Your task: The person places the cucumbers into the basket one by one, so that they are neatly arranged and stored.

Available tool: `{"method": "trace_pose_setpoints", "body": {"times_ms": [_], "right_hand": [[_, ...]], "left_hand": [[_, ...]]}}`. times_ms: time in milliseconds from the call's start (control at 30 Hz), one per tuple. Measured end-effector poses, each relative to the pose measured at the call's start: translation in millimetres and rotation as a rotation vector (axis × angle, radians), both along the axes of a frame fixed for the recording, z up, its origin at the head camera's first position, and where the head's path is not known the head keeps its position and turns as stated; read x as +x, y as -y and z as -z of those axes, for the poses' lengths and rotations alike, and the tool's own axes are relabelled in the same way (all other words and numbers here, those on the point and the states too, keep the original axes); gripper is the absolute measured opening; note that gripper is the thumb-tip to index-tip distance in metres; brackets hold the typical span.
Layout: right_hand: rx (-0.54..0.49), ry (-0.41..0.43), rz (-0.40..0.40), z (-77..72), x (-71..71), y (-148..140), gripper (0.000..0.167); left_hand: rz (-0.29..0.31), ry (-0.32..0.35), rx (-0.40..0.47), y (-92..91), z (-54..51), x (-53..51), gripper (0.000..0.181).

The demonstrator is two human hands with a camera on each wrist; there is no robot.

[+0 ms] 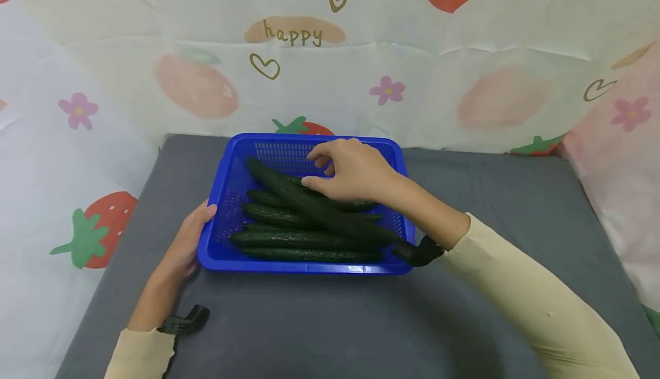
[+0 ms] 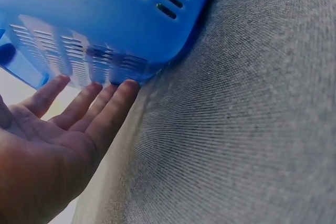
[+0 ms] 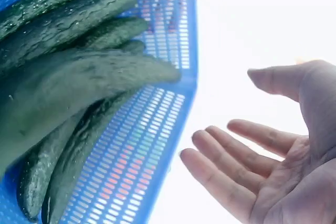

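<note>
A blue plastic basket [image 1: 258, 265] with slotted walls holds several dark green cucumbers. Across the others, one long curved cucumber [image 1: 314, 207] lies diagonally. At the basket's left side, my left hand [image 1: 185, 239] has its thumb at the rim; in the left wrist view its fairly straight fingers [image 2: 107, 111] touch the outer wall. My right hand [image 1: 356, 170] hovers over the back right of the basket, fingers loosely bent and thumb apart. Nothing is between its fingers in the right wrist view, where the curved cucumber [image 3: 79, 82] lies off to the left.
Grey cloth [image 1: 309, 327] covers the table under the basket. A printed white curtain [image 1: 319, 93] hangs close behind the basket at the table's back edge. Black straps with a camera, one a wrist mount [image 1: 185, 320], sit on both wrists.
</note>
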State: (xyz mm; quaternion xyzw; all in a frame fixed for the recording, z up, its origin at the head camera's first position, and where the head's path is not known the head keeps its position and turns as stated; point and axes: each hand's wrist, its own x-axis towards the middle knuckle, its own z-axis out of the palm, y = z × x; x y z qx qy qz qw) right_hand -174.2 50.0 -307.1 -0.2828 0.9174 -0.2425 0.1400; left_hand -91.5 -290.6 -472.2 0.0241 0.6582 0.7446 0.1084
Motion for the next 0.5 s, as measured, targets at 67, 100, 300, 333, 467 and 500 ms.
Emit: {"method": "trace_pose_setpoints", "body": {"times_ms": [67,100,300,333,467,500], "right_hand": [[0.0,0.013,0.01,-1.6,-1.5,-5.8,0.051],[-0.001,0.02,0.014,-1.6,-2.5,-8.8,0.052],[-0.036,0.018,0.022,1.4,-3.2,-24.4,0.051],[-0.042,0.013,0.022,2.2,-2.9,-27.0,0.05],[-0.061,0.018,0.03,6.4,-1.3,-38.3,0.048],[-0.065,0.022,0.034,7.8,-0.5,-41.3,0.048]], "left_hand": [[-0.005,-0.006,-0.004,0.6,0.1,0.3,0.033],[-0.005,-0.01,-0.006,1.0,0.3,0.3,0.034],[-0.007,0.008,-0.03,1.9,0.0,1.1,0.046],[-0.009,0.016,-0.032,1.5,-0.3,1.4,0.047],[-0.005,0.025,-0.034,-1.0,-1.3,0.7,0.048],[-0.004,0.024,-0.032,-1.8,-1.4,0.0,0.046]]}}
